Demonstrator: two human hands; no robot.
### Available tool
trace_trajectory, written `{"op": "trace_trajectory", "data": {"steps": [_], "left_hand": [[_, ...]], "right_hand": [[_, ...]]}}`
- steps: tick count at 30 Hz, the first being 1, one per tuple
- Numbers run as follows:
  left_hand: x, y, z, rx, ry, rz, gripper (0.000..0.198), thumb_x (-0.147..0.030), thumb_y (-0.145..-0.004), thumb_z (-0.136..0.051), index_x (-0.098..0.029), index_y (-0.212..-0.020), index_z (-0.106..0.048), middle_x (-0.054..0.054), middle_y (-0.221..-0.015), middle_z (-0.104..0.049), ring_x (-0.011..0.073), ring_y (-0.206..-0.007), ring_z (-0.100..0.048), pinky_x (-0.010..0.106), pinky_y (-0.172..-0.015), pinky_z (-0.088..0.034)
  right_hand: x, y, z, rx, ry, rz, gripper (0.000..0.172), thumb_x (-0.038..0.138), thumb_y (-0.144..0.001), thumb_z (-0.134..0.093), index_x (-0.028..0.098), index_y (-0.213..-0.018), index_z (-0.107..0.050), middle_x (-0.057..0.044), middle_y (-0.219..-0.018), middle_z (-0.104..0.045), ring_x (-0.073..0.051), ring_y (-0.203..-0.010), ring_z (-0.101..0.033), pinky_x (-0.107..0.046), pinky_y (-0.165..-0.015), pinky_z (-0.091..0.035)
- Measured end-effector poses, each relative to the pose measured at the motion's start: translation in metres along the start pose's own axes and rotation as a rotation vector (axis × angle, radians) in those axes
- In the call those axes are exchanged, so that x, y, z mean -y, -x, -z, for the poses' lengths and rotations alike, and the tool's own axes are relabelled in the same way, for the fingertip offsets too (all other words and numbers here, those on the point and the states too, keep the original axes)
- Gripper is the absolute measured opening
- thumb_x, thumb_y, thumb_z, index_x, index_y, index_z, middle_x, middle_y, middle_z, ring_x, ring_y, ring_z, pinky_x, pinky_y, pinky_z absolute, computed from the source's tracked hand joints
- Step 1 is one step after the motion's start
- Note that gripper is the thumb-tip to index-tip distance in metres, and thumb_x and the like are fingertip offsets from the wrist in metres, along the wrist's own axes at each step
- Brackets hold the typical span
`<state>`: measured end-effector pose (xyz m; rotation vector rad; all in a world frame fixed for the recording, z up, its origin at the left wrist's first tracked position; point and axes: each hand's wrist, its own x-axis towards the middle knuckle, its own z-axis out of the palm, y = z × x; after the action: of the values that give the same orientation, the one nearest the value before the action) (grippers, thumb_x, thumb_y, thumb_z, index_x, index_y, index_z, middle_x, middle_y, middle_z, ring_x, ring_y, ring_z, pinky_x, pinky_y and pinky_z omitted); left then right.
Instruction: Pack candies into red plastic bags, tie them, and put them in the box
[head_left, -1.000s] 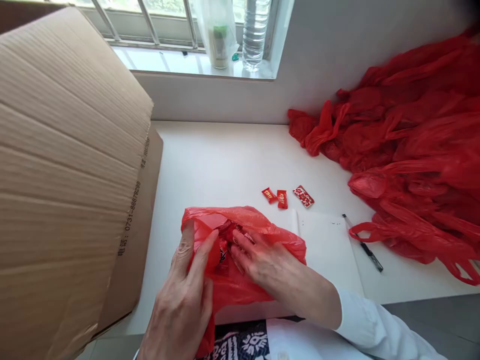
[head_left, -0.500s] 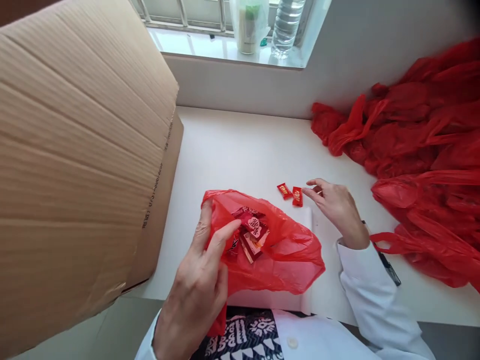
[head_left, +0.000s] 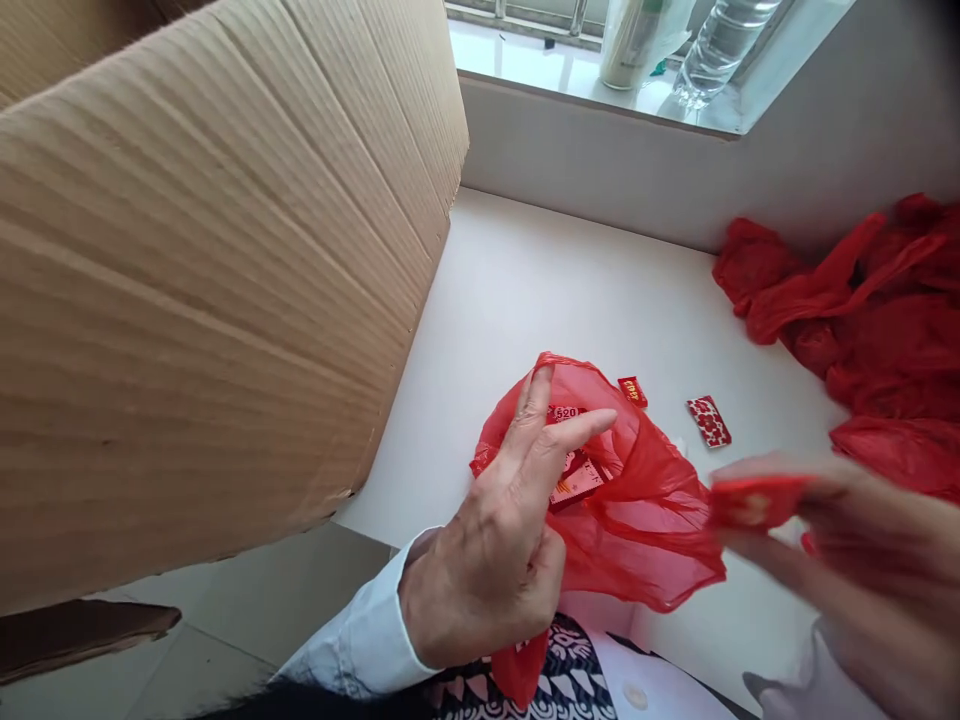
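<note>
My left hand [head_left: 499, 555] grips the near side of a red plastic bag [head_left: 645, 565], with two fingers spread inside its mouth, holding it open. Several wrapped sweets [head_left: 581, 480] lie in the bag, partly hidden by the fingers. To the right, my right hand [head_left: 874, 540] is blurred by motion and pinches a small red wrapped sweet [head_left: 754, 503] between thumb and fingers, close to the bag's right edge. Behind the bag, another red wrapped sweet [head_left: 632, 391] rests on the white table [head_left: 555, 280]. A red-and-white patterned packet [head_left: 709, 421] lies beyond my right hand.
A large open cardboard box [head_left: 225, 290] fills the left side. Red plastic bags [head_left: 892, 320] are heaped at the right against the wall. On the windowsill stand a water bottle [head_left: 724, 50] and a bagged container [head_left: 634, 45].
My right hand has picked up a red sweet and moved right and nearer. The view has shifted, so the bag and box sit farther right. A patterned packet now shows on the table.
</note>
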<state>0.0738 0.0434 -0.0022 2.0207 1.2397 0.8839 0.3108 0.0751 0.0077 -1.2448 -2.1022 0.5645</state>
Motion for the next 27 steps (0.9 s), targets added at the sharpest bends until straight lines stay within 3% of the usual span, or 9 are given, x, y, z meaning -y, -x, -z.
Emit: {"op": "trace_trajectory", "data": {"steps": [3,5,7,11,15,18,21,24,27], "left_hand": [[0.001,0.001,0.005,-0.005,0.005,0.013,0.085,0.008,-0.06,-0.032,-0.017,-0.141,-0.031,0.003,-0.154,-0.031,0.0234,-0.147,-0.002,0.046,-0.12,-0.022],[0.002,0.003,0.012,0.004,-0.018,0.009,0.081,0.009,-0.062,-0.031,-0.02,-0.137,-0.037,0.002,-0.157,-0.022,0.0244,-0.147,-0.006,0.05,-0.119,-0.022],[0.003,0.009,0.019,0.06,-0.092,-0.009,0.071,0.01,-0.07,-0.031,-0.023,-0.131,-0.044,0.001,-0.159,-0.016,0.0256,-0.147,-0.008,0.052,-0.117,-0.026],[0.007,0.038,0.03,0.178,-0.369,-0.084,0.048,0.001,-0.087,-0.033,-0.024,-0.122,-0.055,0.001,-0.155,-0.028,0.0308,-0.147,-0.008,0.059,-0.11,-0.034],[0.011,0.074,0.034,0.145,-0.506,-0.114,0.053,-0.002,-0.089,-0.03,-0.025,-0.134,-0.047,0.002,-0.153,-0.034,0.0296,-0.145,-0.018,0.056,-0.113,-0.029],[0.015,0.085,0.028,0.078,-0.657,-0.055,0.062,0.0,-0.088,-0.034,-0.032,-0.142,-0.038,0.003,-0.153,-0.034,0.0335,-0.145,-0.014,0.061,-0.114,-0.02],[0.018,0.079,0.018,0.035,-0.751,-0.096,0.07,0.006,-0.083,-0.042,-0.037,-0.137,-0.044,0.003,-0.155,-0.028,0.0376,-0.145,-0.007,0.067,-0.112,-0.017],[0.015,0.061,0.011,0.054,-0.62,-0.152,0.05,-0.002,-0.082,-0.055,-0.031,-0.122,-0.059,0.004,-0.155,-0.028,0.0377,-0.145,-0.013,0.062,-0.112,-0.024],[0.005,0.038,0.009,0.013,-0.404,-0.072,0.036,-0.019,-0.081,-0.065,-0.027,-0.116,-0.06,0.009,-0.149,-0.041,0.0327,-0.138,-0.034,0.055,-0.111,-0.033]], "right_hand": [[0.019,-0.003,-0.028,0.2,0.29,0.292,0.031,0.013,-0.088,-0.054,0.02,-0.118,-0.058,-0.005,-0.105,-0.069,-0.019,-0.083,-0.065,-0.029,-0.066,-0.055],[0.015,-0.009,-0.046,0.213,0.574,0.37,0.036,0.007,-0.084,-0.054,0.013,-0.119,-0.058,-0.011,-0.115,-0.067,-0.028,-0.096,-0.061,-0.039,-0.074,-0.054],[0.005,-0.012,-0.052,0.226,0.75,0.362,0.034,0.013,-0.079,-0.061,0.011,-0.114,-0.062,-0.014,-0.116,-0.066,-0.036,-0.106,-0.055,-0.049,-0.082,-0.05],[-0.017,-0.004,-0.033,0.303,0.883,0.329,0.051,0.03,-0.073,-0.072,0.01,-0.119,-0.061,-0.016,-0.111,-0.064,-0.04,-0.11,-0.049,-0.058,-0.094,-0.041],[-0.036,0.012,-0.007,0.33,0.999,0.403,0.039,0.017,-0.081,-0.056,0.012,-0.12,-0.06,-0.017,-0.114,-0.06,-0.038,-0.113,-0.047,-0.056,-0.095,-0.04],[-0.038,0.011,-0.002,0.258,1.051,0.448,0.046,0.001,-0.08,-0.039,0.018,-0.116,-0.061,-0.015,-0.12,-0.057,-0.035,-0.116,-0.046,-0.053,-0.094,-0.041],[-0.023,-0.004,-0.003,0.265,1.16,0.485,0.043,-0.008,-0.074,-0.034,0.014,-0.088,-0.068,-0.016,-0.097,-0.062,-0.033,-0.095,-0.054,-0.049,-0.079,-0.045],[-0.001,-0.02,0.011,0.272,1.01,0.538,0.036,-0.004,-0.079,-0.037,0.017,-0.066,-0.063,-0.01,-0.074,-0.059,-0.025,-0.074,-0.054,-0.043,-0.068,-0.046],[0.008,-0.023,0.045,0.091,0.57,0.509,0.026,0.016,-0.09,-0.046,0.026,-0.096,-0.07,-0.006,-0.093,-0.064,-0.023,-0.086,-0.058,-0.038,-0.076,-0.047]]}}
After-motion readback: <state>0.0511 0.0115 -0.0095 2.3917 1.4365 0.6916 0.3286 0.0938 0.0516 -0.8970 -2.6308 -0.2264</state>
